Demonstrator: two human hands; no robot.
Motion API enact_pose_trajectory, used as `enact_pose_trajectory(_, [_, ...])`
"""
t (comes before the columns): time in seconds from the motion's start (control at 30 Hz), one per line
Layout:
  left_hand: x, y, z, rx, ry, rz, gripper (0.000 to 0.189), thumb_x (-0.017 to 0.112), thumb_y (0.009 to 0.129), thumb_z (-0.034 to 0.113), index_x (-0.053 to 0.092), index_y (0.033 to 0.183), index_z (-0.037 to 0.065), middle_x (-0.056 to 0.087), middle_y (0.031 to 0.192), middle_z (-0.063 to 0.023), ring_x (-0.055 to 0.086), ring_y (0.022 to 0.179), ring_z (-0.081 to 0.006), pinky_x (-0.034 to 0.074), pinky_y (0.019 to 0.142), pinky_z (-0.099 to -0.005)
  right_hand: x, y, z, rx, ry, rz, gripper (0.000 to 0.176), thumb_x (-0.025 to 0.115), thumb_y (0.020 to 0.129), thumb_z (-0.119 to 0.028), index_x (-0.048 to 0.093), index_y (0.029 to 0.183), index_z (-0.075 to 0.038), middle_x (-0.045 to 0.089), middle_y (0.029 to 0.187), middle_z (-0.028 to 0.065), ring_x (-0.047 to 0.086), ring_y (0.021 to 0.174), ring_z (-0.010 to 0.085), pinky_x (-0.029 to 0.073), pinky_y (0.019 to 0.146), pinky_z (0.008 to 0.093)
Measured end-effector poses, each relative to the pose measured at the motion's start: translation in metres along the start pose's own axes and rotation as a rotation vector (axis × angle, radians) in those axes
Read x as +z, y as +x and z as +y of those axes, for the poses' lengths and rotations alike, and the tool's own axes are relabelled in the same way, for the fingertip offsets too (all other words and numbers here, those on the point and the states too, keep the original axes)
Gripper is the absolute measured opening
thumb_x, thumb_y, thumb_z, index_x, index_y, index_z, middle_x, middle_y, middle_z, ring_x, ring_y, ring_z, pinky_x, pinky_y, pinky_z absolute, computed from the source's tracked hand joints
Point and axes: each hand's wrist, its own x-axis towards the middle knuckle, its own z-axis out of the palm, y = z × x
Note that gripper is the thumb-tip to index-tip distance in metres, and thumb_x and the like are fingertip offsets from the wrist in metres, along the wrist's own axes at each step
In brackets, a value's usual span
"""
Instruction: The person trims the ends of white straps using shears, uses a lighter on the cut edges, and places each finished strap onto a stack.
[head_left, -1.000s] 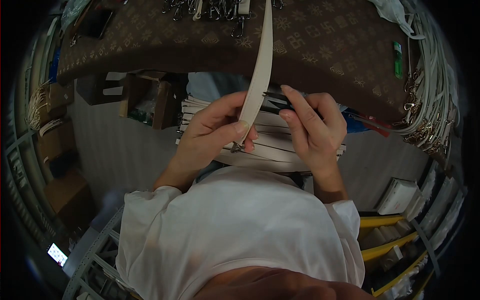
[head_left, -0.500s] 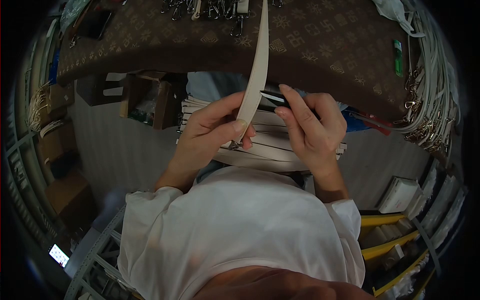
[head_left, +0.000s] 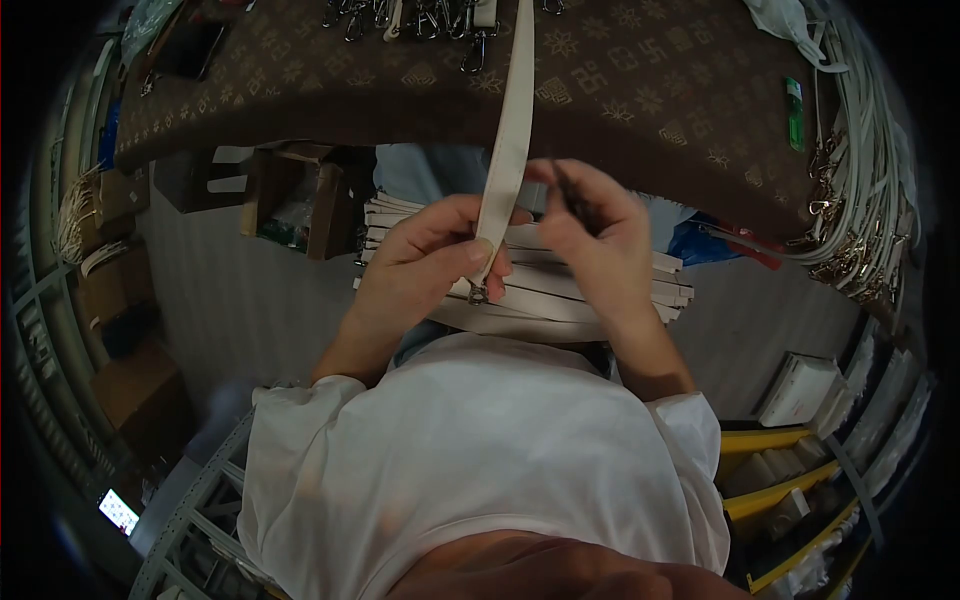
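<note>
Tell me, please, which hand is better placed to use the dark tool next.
Probably the right hand: it holds the dark tool beside the pale strap, which the left hand pinches near its lower end.

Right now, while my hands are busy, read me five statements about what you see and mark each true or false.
1. The left hand holds a pale strap. True.
2. Only one hand is holding something. False: the right hand grips a blurred dark tool.
3. Metal clips lie on the patterned brown cloth. True.
4. The person wears black. False: the shirt is white.
5. A green item lies near the cloth's right end. True.
</note>
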Motion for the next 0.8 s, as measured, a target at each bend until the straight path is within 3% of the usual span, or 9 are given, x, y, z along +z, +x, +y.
enact_pose_trajectory(0.07, [-0.001, -0.003, -0.003, -0.023, 0.031, -0.011, 0.03, 0.045, 0.085, 0.004, 0.046, 0.113, -0.003, 0.056, 0.082, -0.0083, 0.054, 0.072, -0.012, 0.045, 0.064, -0.0241, 0.01, 0.004, -0.01, 0.25, 0.153, -0.215, 0.016, 0.067, 0.072, -0.008, 0.061, 0.086, -0.001, 0.05, 0.063, -0.0033, 0.043, 0.06, 0.0026, 0.034, 0.055, 0.0171])
enact_pose_trajectory(0.23, [-0.007, -0.026, -0.008, -0.226, 0.147, 0.004, 0.027, 0.045, 0.086, 0.005, 0.049, 0.111, -0.003, 0.056, 0.081, -0.0064, 0.055, 0.074, -0.0135, 0.045, 0.068, -0.0243, 0.01, 0.024, -0.012, 0.194, 0.205, -0.105, 0.011, 0.067, 0.073, -0.008, 0.062, 0.079, -0.001, 0.059, 0.067, 0.0018, 0.052, 0.062, 0.0056, 0.04, 0.055, 0.0191])
enact_pose_trajectory(0.37, [-0.021, -0.036, -0.009, -0.2, 0.251, -0.079, 0.027, 0.043, 0.088, 0.009, 0.05, 0.11, -0.005, 0.056, 0.082, -0.0072, 0.055, 0.075, -0.0144, 0.045, 0.07, -0.0258, 0.013, 0.032, -0.017, 0.056, 0.346, -0.001, 0.01, 0.067, 0.073, -0.009, 0.063, 0.078, -0.001, 0.062, 0.072, 0.0038, 0.053, 0.06, 0.0059, 0.04, 0.053, 0.0181])
enact_pose_trajectory(0.47, [-0.023, -0.027, -0.01, -0.172, 0.055, -0.234, 0.031, 0.041, 0.09, 0.014, 0.048, 0.111, -0.007, 0.057, 0.08, -0.0083, 0.056, 0.075, -0.0151, 0.045, 0.07, -0.0265, 0.008, 0.033, -0.011, 0.053, 0.379, -0.104, 0.014, 0.067, 0.074, -0.012, 0.062, 0.08, 0.0, 0.061, 0.071, 0.0032, 0.047, 0.055, 0.0044, 0.035, 0.049, 0.0168])
enact_pose_trajectory(0.53, [-0.018, -0.014, -0.014, -0.297, -0.172, -0.28, 0.037, 0.043, 0.089, 0.018, 0.046, 0.111, -0.011, 0.058, 0.073, -0.0139, 0.058, 0.066, -0.0185, 0.048, 0.063, -0.0314, 0.002, 0.036, 0.003, 0.072, 0.43, -0.182, 0.016, 0.066, 0.075, -0.014, 0.062, 0.082, 0.001, 0.059, 0.068, 0.0019, 0.043, 0.053, 0.0037, 0.032, 0.047, 0.0164])
enact_pose_trajectory(0.6, [-0.02, -0.004, -0.024, -0.271, -0.31, -0.383, 0.034, 0.043, 0.088, 0.017, 0.047, 0.108, -0.01, 0.057, 0.071, -0.0127, 0.058, 0.062, -0.0174, 0.049, 0.06, -0.0306, -0.004, 0.038, 0.02, 0.054, 0.71, -0.314, 0.022, 0.064, 0.078, -0.018, 0.06, 0.087, 0.001, 0.052, 0.064, -0.0016, 0.034, 0.05, 0.0025, 0.025, 0.045, 0.0165])
enact_pose_trajectory(0.67, [-0.021, 0.0, -0.028, -0.245, -0.447, -0.483, 0.032, 0.043, 0.088, 0.016, 0.048, 0.106, -0.009, 0.057, 0.068, -0.0115, 0.057, 0.058, -0.0164, 0.049, 0.058, -0.0299, -0.013, 0.033, 0.021, 0.05, 0.674, -0.288, 0.024, 0.061, 0.08, -0.022, 0.057, 0.09, 0.0, 0.047, 0.065, -0.0024, 0.033, 0.051, 0.0029, 0.025, 0.045, 0.0167])
enact_pose_trajectory(0.73, [-0.021, 0.0, -0.027, -0.254, -0.219, -0.156, 0.022, 0.048, 0.086, 0.013, 0.051, 0.095, -0.006, 0.056, 0.065, -0.0084, 0.055, 0.053, -0.0127, 0.05, 0.054, -0.0267, -0.016, 0.027, 0.019, 0.049, 0.648, -0.269, 0.027, 0.057, 0.083, -0.026, 0.054, 0.092, -0.001, 0.042, 0.067, -0.0032, 0.032, 0.051, 0.0034, 0.025, 0.045, 0.017])
enact_pose_trajectory(0.8, [-0.012, -0.003, -0.02, -0.166, 0.019, 0.01, 0.016, 0.05, 0.085, 0.011, 0.052, 0.09, -0.005, 0.056, 0.066, -0.0074, 0.055, 0.054, -0.0114, 0.049, 0.054, -0.025, -0.015, 0.017, 0.016, 0.129, 0.43, 0.021, 0.026, 0.063, 0.079, -0.021, 0.057, 0.092, 0.001, 0.049, 0.066, -0.0039, 0.035, 0.054, 0.0021, 0.025, 0.046, 0.0164])
